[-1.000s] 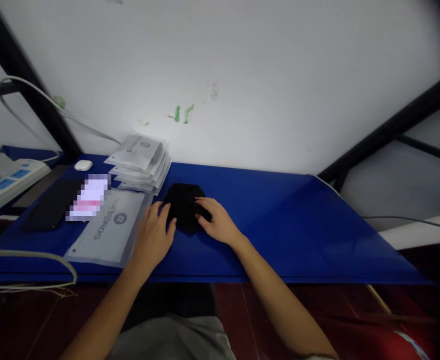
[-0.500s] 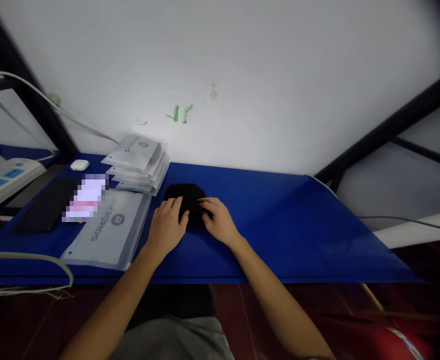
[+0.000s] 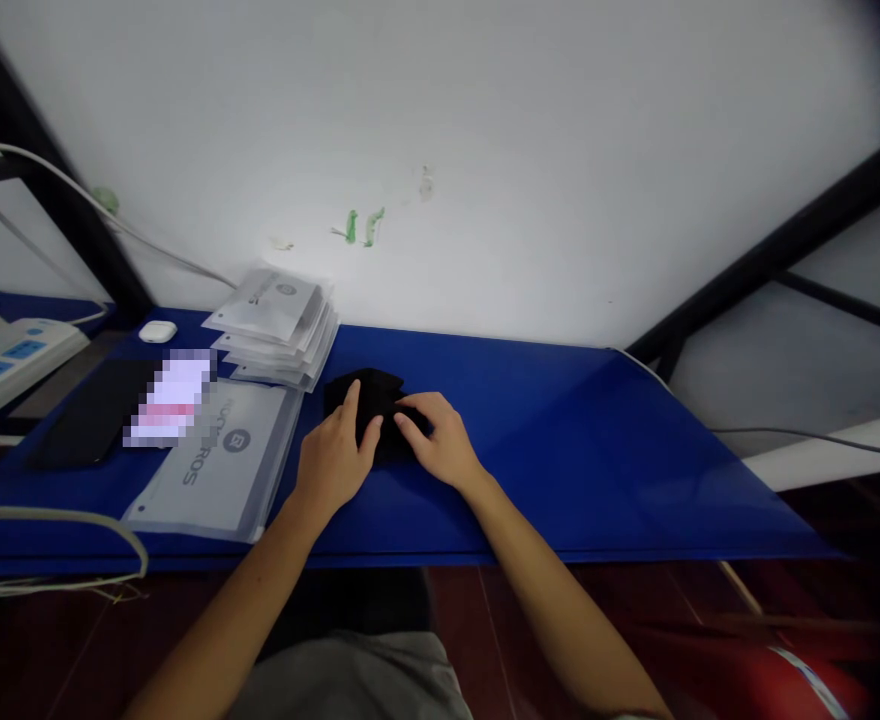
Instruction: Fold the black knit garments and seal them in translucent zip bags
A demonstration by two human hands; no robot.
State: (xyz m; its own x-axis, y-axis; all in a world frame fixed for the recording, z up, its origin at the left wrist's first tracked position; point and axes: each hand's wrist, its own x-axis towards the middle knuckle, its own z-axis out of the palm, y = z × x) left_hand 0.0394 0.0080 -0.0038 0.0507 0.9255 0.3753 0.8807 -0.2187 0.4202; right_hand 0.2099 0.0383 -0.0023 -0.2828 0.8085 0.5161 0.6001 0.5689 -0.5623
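A soft black cloth item [image 3: 376, 390], folded or bunched up, lies on the blue table [image 3: 560, 450] in front of me; its exact kind does not show. My left hand [image 3: 337, 445] grips its left side, with the index finger stretched along the top and the thumb on the near side. At its right edge, my right hand [image 3: 436, 435] pinches the black fabric between thumb and fingers. Some of the left fingers are hidden in or behind the cloth.
Left of the cloth lie a stack of frosted plastic bags [image 3: 279, 320] and more flat bags [image 3: 222, 470] with a printed logo. Further left are a black phone [image 3: 99, 410], a lit blurred screen [image 3: 174, 395], a white earbud case [image 3: 157, 331] and a power strip [image 3: 16, 360].
The black cloth has changed shape, with its top edge now more angular. My left index finger has straightened over it, and my right thumb has moved slightly left.
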